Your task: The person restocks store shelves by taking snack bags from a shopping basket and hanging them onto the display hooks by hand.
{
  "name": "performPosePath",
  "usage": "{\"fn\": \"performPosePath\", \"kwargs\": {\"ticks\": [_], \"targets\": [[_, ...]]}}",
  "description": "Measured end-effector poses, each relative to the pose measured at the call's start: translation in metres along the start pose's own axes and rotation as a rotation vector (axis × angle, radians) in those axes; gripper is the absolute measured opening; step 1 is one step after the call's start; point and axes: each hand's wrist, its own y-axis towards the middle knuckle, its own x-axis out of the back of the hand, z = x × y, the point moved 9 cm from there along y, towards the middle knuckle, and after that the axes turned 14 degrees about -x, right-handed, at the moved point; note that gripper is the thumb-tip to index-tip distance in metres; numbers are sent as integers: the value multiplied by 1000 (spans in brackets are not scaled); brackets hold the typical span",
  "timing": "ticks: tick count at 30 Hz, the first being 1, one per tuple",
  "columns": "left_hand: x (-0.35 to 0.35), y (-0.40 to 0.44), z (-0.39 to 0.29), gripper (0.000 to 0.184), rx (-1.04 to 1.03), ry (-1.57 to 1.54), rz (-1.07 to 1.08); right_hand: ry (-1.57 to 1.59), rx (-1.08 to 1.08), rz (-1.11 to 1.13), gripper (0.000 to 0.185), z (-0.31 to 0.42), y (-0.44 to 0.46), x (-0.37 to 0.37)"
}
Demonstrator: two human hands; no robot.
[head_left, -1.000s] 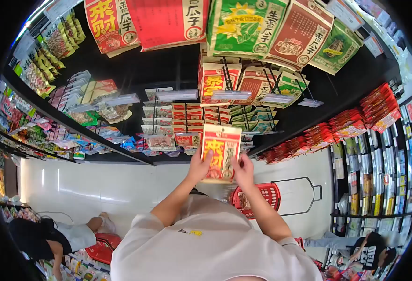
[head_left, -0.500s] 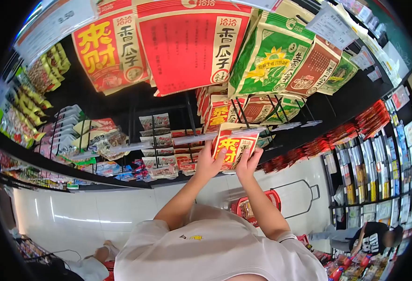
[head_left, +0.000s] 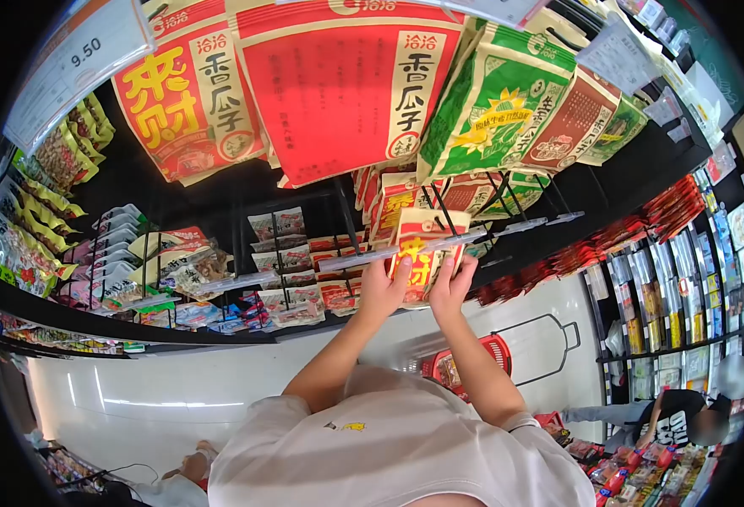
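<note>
A red and cream bag of sunflower seeds (head_left: 418,277) with large yellow characters is held upright between my two hands, at the front of the shelf hooks. My left hand (head_left: 384,287) grips its left edge, thumb on the front. My right hand (head_left: 451,286) holds the right edge in the same way. The bag's top overlaps a metal hook, and a clear label strip (head_left: 363,258) runs at its level; I cannot tell whether the bag hangs on the hook. Similar small bags (head_left: 393,207) hang just behind it.
Large red seed bags (head_left: 329,101) and a green seed bag (head_left: 498,106) stand on the shelf above. Small snack packets (head_left: 287,253) hang to the left. A red basket (head_left: 494,353) with a long handle is on the floor. Another person (head_left: 676,418) is at the right.
Both hands have raised the seed bag slightly, toward the hooks; its top now sits higher, over a hook. The view has shifted a little, and the person at right has moved slightly.
</note>
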Motion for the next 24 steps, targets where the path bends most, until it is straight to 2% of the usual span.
{"fn": "performPosePath", "kwargs": {"ticks": [2, 5, 7, 10, 13, 14, 15, 16, 18, 19, 20, 21, 22, 23, 24], "targets": [[0, 19, -6, 32, -61, -13, -25, -59, -50, 9, 28, 1, 11, -8], [-7, 19, 23, 29, 135, 26, -21, -20, -142, 80, 33, -18, 22, -18], [-7, 24, 17, 31, 126, 12, -60, -109, -45, 24, 35, -29, 16, -14], [-8, 22, 14, 37, 77, -14, -113, -202, -116, 145, 36, -58, -15, 0], [9, -8, 0, 41, -53, 399, -269, -437, -240, 442, 38, -117, -53, 28], [11, -31, -3, 43, -29, 162, -394, -520, -392, 548, 38, -151, -70, 47], [2, -47, -25, 41, -13, 51, -325, -599, -538, 659, 38, -189, -88, 71], [-2, -56, -59, 39, 3, -59, -261, -677, -579, 644, 37, -234, -105, 105], [-30, -59, -154, 30, -51, -391, 203, -791, -736, 566, 34, -292, -142, 182], [-51, -60, -195, 28, -29, -613, 564, -819, -849, 490, 32, -309, -160, 222], [-52, -54, -246, 21, -399, -682, 552, -902, -979, 468, 31, -349, -188, 267], [-50, -52, -282, 21, -620, -787, 493, -1008, -1169, 484, 29, -412, -227, 325], [-53, -40, -308, 15, -614, -810, 463, -1141, -1436, 595, 28, -492, -285, 391], [-62, -40, -324, 13, -622, -842, 411, -1176, -1593, 667, 27, -525, -329, 440], [-70, -40, -340, 13, -630, -872, 359, -1114, -1561, 817, 26, -531, -351, 471]]}}
